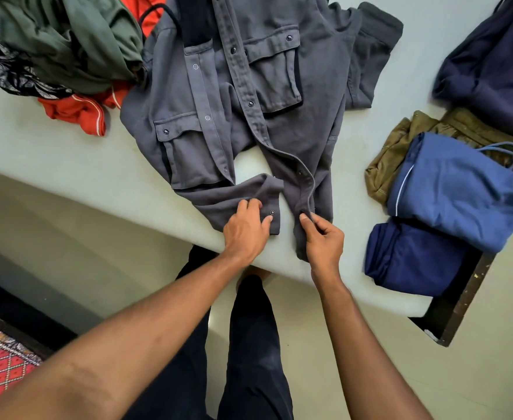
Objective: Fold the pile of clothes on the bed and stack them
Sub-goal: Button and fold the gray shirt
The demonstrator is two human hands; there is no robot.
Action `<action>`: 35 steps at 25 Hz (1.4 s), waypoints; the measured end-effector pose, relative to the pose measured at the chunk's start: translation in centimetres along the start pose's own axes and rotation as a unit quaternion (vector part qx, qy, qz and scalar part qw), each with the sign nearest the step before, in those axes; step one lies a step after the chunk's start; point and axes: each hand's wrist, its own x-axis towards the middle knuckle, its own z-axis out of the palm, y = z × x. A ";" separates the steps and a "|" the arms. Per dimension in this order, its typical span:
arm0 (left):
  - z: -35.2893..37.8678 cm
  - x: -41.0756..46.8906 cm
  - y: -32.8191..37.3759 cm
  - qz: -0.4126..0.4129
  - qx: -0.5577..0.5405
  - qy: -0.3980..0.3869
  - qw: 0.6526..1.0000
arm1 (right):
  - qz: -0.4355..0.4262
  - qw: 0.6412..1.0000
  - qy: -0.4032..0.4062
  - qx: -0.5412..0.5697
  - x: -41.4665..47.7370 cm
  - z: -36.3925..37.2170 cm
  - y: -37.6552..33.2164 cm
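Both hands at the hem of the grey shirt (279,125)
Left hand (244,230) pinches the snap flap (266,189), right hand (323,241) the button placket (306,186)

One wide-angle view, worn on the person's head, looks forward and steeply down across the near edge of the bed (52,153). It sits close: both forearms rise from the bottom edge to the left hand (244,230) and right hand (323,237) at centre frame, on the grey shirt (294,131). The person's legs (249,344) and the floor (303,328) fill the lower half; the bed slants across the upper.
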 end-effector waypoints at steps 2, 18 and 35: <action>1.0 -0.2 0.7 -0.022 -0.006 0.016 1.000 | -0.006 1.000 -0.008 -0.015 -0.3 0.3 0.2; 0.9 1.9 2.3 -0.113 -0.130 -0.026 0.985 | -0.025 0.998 -0.010 -0.052 -0.2 1.7 0.0; -0.9 0.2 0.9 -0.189 -0.357 -0.025 0.914 | -0.007 1.000 -0.015 -0.027 -0.9 1.5 0.3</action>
